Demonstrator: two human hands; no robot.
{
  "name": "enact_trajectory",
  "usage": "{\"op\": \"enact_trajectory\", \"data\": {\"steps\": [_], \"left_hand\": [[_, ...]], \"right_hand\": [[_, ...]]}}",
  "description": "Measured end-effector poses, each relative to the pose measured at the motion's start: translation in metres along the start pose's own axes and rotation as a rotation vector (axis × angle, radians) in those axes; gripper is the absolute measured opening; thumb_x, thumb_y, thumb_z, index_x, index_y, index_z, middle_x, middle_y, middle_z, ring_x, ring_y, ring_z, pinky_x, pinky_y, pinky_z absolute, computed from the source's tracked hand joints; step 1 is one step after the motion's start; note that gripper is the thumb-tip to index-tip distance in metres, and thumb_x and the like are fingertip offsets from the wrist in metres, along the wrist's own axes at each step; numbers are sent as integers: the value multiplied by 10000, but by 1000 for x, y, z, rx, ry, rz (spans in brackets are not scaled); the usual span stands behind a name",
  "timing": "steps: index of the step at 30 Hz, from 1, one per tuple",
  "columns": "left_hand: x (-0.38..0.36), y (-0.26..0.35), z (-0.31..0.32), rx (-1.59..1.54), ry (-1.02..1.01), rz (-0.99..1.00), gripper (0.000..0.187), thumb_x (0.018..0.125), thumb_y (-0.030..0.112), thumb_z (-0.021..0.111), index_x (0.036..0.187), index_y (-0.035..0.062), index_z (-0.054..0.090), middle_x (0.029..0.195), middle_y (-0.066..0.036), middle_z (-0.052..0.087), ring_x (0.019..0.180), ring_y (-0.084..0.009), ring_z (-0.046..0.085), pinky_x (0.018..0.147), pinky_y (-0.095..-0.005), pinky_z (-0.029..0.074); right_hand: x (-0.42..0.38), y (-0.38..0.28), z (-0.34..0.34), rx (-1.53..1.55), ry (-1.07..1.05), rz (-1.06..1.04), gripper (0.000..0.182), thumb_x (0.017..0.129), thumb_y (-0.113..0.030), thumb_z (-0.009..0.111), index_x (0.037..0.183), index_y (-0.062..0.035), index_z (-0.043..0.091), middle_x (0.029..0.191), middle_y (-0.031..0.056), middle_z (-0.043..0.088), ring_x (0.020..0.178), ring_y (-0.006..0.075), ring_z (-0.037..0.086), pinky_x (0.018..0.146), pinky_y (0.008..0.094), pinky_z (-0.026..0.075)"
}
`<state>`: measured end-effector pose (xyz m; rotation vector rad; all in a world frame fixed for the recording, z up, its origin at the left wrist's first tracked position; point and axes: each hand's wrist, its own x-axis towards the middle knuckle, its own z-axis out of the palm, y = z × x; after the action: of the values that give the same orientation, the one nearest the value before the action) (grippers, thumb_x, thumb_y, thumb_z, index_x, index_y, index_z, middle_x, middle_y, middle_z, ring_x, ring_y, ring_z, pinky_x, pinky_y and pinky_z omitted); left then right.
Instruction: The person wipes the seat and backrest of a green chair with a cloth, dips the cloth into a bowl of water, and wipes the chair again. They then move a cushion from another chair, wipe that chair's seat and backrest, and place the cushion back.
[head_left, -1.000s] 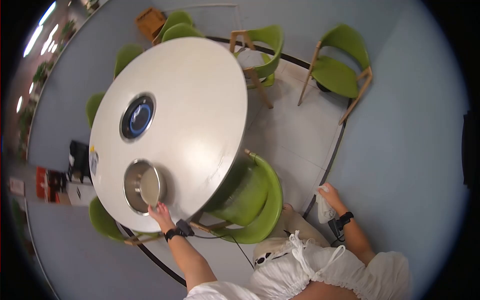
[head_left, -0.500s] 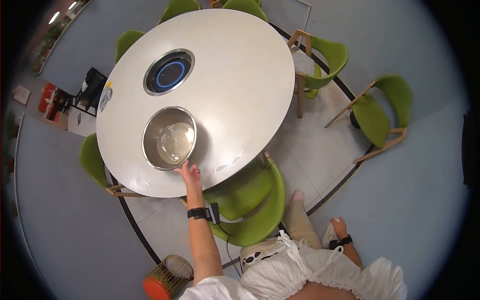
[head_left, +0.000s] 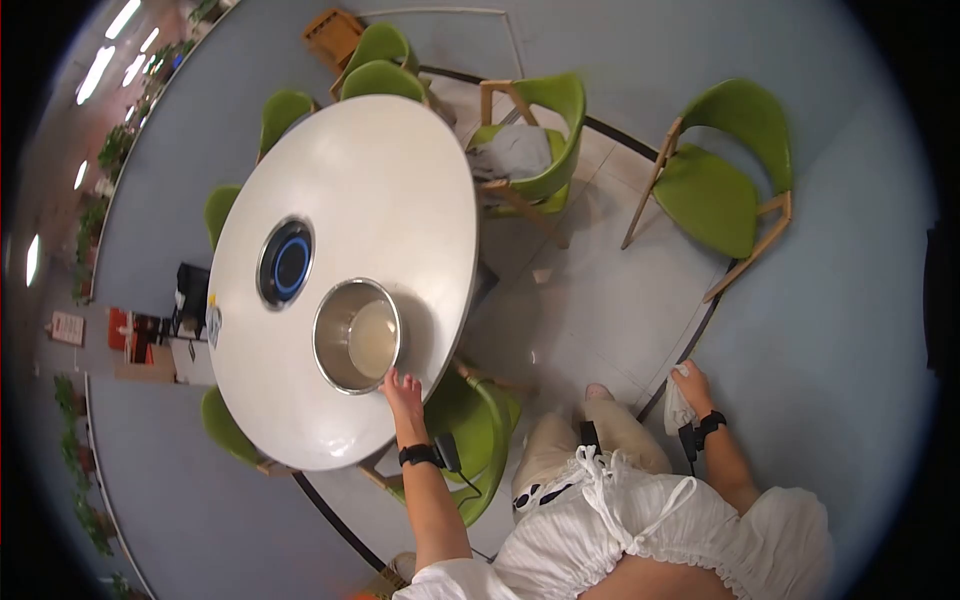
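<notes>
Steel pot [head_left: 356, 335] sits on the desk [head_left: 390, 190] beside the induction ring [head_left: 285, 265]; left hand [head_left: 402, 390], fingers spread, touches its rim (right hand [head_left: 690, 388] clutches a white cloth [head_left: 678, 412]).

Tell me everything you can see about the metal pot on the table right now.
The metal pot is round, steel-looking and shiny, with a thin rim and straight walls. It stands upright and open on the white round table, near the edge closest to the person, beside the ringed burner. Its bottom looks pale, either bare or holding a little liquid; I cannot tell which. The left hand has its fingers at the near rim.
</notes>
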<state>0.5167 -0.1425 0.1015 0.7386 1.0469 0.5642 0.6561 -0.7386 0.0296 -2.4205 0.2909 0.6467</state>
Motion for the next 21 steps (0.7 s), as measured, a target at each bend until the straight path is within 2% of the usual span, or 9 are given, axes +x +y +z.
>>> {"op": "enact_trajectory", "data": {"steps": [5, 7, 10, 12, 15, 16, 19, 21], "left_hand": [[-9, -18, 69, 27, -51, -12, 555, 864, 313, 645, 1311, 108, 387, 1421, 17, 370, 895, -155, 493, 724, -314, 443], [-4, -25, 86, 44, -77, -12, 597, 864, 315, 646, 1351, 152, 343, 1398, 14, 394, 924, -172, 515, 768, -334, 442], [-4, -32, 118, 46, -98, -7, 612, 867, 309, 639, 1373, 189, 316, 1369, 3, 419, 966, -181, 531, 814, -358, 443], [-4, -29, 136, 32, -134, -17, 607, 872, 302, 630, 1377, 205, 309, 1343, -9, 441, 998, -187, 538, 847, -374, 441], [16, -27, 153, -28, -257, -38, 911, 878, 253, 648, 1518, 200, 2, 1302, -48, 445, 994, -200, 576, 814, -370, 467], [17, -26, 162, 18, -232, 5, 826, 886, 276, 642, 1492, 154, 94, 1317, -74, 470, 975, -204, 599, 819, -358, 469], [27, -14, 176, 112, -220, -57, 767, 907, 305, 607, 1467, 110, 120, 1295, -97, 523, 947, -194, 619, 810, -332, 473], [44, -8, 177, 155, -186, -62, 614, 939, 338, 545, 1404, 68, 249, 1234, -113, 577, 936, -178, 634, 794, -311, 480]], "right_hand": [[30, -53, -22, 141, -3, -79, 420, 848, -403, 643, 1078, -54, 600, 970, 212, 684, 911, 384, 661, 792, 430, 509], [50, -85, -24, 128, -16, -121, 421, 854, -403, 641, 1084, -52, 600, 961, 207, 687, 902, 384, 663, 788, 425, 508], [71, -151, -29, 128, -77, -300, 397, 865, -369, 651, 1086, -44, 595, 941, 188, 692, 864, 349, 674, 772, 394, 512], [85, -206, -34, 194, -158, -382, 362, 873, -331, 658, 1084, -44, 596, 927, 161, 697, 847, 291, 680, 760, 372, 514], [105, -307, -36, 335, -295, -498, 316, 881, -288, 670, 1071, -46, 597, 884, 111, 690, 816, 201, 663, 741, 344, 511], [108, -344, -36, 385, -342, -540, 302, 882, -275, 674, 1064, -47, 597, 866, 94, 686, 806, 171, 653, 735, 335, 509], [109, -465, -30, 335, -410, -671, 297, 884, -274, 679, 1059, -51, 593, 872, 63, 662, 831, 133, 618, 757, 325, 498], [118, -532, -9, 270, -410, -858, 305, 878, -278, 687, 1056, -52, 585, 900, 73, 640, 865, 130, 596, 790, 309, 485]]}}
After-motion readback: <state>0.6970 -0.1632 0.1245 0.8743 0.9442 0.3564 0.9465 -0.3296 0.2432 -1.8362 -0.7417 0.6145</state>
